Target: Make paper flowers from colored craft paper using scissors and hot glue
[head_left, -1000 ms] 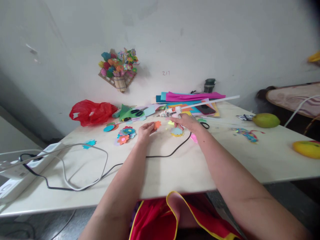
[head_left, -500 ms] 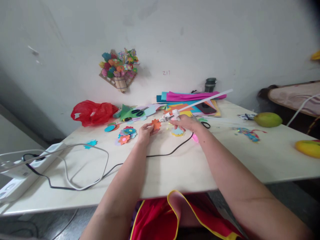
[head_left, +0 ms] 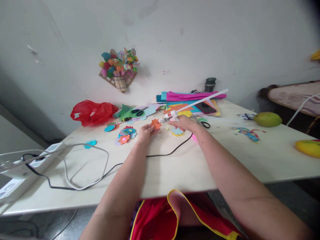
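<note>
My left hand (head_left: 147,132) pinches an orange paper flower (head_left: 156,124) by its edge. Closed round a white glue gun (head_left: 172,115) is my right hand (head_left: 183,122); a long white glue stick (head_left: 203,100) sticks out of its back. The gun's tip is at the right edge of the orange flower; whether they touch is too small to tell. Below my right hand lies a light blue and yellow flower (head_left: 177,132). Left of my left hand is a pile of layered paper flowers (head_left: 127,133).
Coloured sheets (head_left: 195,96) and scissors (head_left: 205,124) lie behind and right of my hands. A red bag (head_left: 93,112) is at the back left. A black cord (head_left: 160,155) crosses the table near a power strip (head_left: 47,156). Green fruit (head_left: 268,119) sits right.
My right hand and the glue gun have shifted slightly left, bringing the tip nearer the orange flower. My left hand has barely moved.
</note>
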The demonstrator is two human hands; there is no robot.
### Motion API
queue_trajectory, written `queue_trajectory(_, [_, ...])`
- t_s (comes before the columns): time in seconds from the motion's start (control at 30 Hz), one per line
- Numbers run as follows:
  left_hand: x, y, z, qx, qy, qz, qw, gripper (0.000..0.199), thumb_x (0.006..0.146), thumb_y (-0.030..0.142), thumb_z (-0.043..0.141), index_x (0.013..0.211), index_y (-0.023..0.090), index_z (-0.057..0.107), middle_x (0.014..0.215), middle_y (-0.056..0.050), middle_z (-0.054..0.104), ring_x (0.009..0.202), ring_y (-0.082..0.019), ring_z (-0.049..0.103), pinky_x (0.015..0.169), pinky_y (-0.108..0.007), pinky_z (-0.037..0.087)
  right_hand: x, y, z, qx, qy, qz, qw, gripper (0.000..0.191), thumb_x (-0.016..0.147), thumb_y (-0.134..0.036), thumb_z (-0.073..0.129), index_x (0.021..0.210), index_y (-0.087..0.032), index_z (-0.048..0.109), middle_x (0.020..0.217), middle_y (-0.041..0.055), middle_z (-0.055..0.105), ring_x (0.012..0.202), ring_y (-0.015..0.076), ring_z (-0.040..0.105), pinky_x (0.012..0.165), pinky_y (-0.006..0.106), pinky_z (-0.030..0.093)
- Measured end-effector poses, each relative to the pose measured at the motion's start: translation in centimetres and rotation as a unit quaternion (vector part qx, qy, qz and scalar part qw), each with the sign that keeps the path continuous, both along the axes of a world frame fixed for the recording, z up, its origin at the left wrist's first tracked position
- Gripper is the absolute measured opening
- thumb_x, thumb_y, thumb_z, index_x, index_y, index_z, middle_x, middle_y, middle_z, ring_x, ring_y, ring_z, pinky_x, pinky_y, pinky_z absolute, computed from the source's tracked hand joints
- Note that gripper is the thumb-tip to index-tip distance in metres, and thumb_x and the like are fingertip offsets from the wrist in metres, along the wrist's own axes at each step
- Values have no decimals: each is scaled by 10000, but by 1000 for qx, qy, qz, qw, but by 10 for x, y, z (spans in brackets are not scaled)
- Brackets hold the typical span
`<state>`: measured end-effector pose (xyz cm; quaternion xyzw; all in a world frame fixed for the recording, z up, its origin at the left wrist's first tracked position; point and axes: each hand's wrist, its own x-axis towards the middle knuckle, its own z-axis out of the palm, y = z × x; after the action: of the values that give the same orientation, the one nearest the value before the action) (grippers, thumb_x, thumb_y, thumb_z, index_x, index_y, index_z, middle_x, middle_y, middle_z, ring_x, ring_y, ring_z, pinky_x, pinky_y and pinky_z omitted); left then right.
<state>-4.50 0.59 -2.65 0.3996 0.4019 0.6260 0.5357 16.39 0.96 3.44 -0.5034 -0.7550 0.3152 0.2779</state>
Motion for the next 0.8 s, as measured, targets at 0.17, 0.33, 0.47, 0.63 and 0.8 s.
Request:
queue_trajectory(0.17, [1, -3, 3, 1, 1, -10, 1000, 95, 715, 78, 626, 743, 107, 540, 611, -33, 627, 641, -175, 671, 647, -276, 548, 0, 4, -4, 5, -2, 0, 1000, 349, 720, -505, 600, 711, -160, 554, 530, -14, 530, 327, 58, 370, 360, 213, 299])
queue_trajectory(0.33, [0, -2, 1, 7, 0, -19, 1000, 128, 685, 112, 669, 715, 109, 545, 622, -31, 628, 651, -175, 671, 660, -277, 550, -1, 8, -7, 9, -10, -6, 1000, 351, 715, -516, 601, 708, -169, 547, 547, -12, 527, 332, 61, 372, 355, 217, 295])
queue_trajectory(0.47, [-1, -1, 0, 18, 2, -28, 999, 93, 702, 120, 656, 718, 104, 566, 634, -39, 637, 674, -173, 674, 687, -281, 556, -1, 6, -4, 9, -22, -6, 1000, 349, 713, -523, 601, 677, -185, 522, 462, -33, 444, 338, 78, 375, 359, 221, 294])
queue_trajectory(0.63, [-1, -1, -1, 23, 3, -33, 999, 67, 720, 114, 643, 724, 93, 580, 673, -60, 650, 686, -174, 676, 732, -299, 554, -1, 6, -6, 10, -4, 7, 1000, 341, 714, -518, 600, 702, -189, 512, 501, -33, 436, 351, 79, 381, 356, 222, 297])
queue_trajectory(0.8, [0, -2, -1, 25, 4, -36, 999, 68, 716, 115, 647, 729, 91, 585, 695, -68, 659, 681, -172, 674, 724, -297, 555, -3, 10, -10, 3, 4, 9, 1000, 354, 706, -535, 603, 690, -191, 519, 517, -22, 455, 356, 74, 383, 357, 215, 295])
